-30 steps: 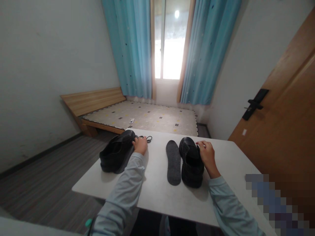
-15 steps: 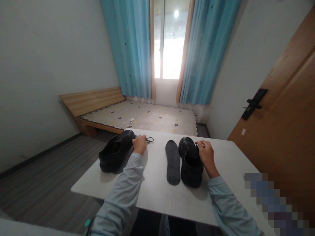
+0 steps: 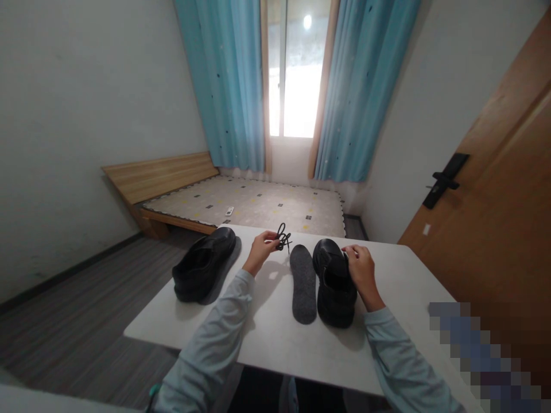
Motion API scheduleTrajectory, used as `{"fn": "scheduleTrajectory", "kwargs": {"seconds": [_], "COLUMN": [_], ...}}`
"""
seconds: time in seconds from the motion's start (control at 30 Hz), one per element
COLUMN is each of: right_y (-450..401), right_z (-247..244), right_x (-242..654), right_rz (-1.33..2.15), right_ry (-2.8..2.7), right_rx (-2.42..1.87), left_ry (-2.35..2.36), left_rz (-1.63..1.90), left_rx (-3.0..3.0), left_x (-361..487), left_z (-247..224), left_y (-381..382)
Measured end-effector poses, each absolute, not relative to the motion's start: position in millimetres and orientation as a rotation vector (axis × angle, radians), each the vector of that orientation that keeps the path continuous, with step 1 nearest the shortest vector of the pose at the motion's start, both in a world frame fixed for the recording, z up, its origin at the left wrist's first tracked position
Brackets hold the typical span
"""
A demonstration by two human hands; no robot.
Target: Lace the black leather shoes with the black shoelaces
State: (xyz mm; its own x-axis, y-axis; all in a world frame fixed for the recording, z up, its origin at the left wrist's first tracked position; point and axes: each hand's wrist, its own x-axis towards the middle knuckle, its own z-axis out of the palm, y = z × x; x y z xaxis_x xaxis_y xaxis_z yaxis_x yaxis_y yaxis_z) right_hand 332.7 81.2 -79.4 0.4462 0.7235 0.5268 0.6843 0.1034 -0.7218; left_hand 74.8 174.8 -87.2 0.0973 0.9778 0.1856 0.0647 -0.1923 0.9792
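The head camera looks from the near side of the table (image 3: 275,327), above its surface, forward and steeply enough down to take in the near edge. It sits close: the table fills the lower middle, with the left hand (image 3: 262,251) and right hand (image 3: 360,269) over it at arm's reach. Beyond the table, the view runs to the bed (image 3: 253,201) and window (image 3: 303,97); right of the table it catches the door (image 3: 495,166), left of it the floor (image 3: 86,321).
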Motion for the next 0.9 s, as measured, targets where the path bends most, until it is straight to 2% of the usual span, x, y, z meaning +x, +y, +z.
{"fn": "scheduleTrajectory", "kwargs": {"seconds": [0.27,0.57,0.7,0.9], "right_y": [82,82,83,86], "right_z": [-79,-79,-80,-81], "right_x": [332,332,332,331], "right_rz": [0.048,0.054,0.052,0.043], "right_ry": [-1.259,-1.267,-1.267,-1.260], "right_rx": [-1.605,-1.607,-1.607,-1.606], "left_ry": [1.477,1.461,1.547,1.742], "left_rz": [0.976,0.749,0.753,0.439], "left_rx": [1.915,2.304,2.356,2.277], "left_x": [81,79,82,96], "left_z": [-106,-102,-94,-91], "left_y": [175,165,158,140]}}
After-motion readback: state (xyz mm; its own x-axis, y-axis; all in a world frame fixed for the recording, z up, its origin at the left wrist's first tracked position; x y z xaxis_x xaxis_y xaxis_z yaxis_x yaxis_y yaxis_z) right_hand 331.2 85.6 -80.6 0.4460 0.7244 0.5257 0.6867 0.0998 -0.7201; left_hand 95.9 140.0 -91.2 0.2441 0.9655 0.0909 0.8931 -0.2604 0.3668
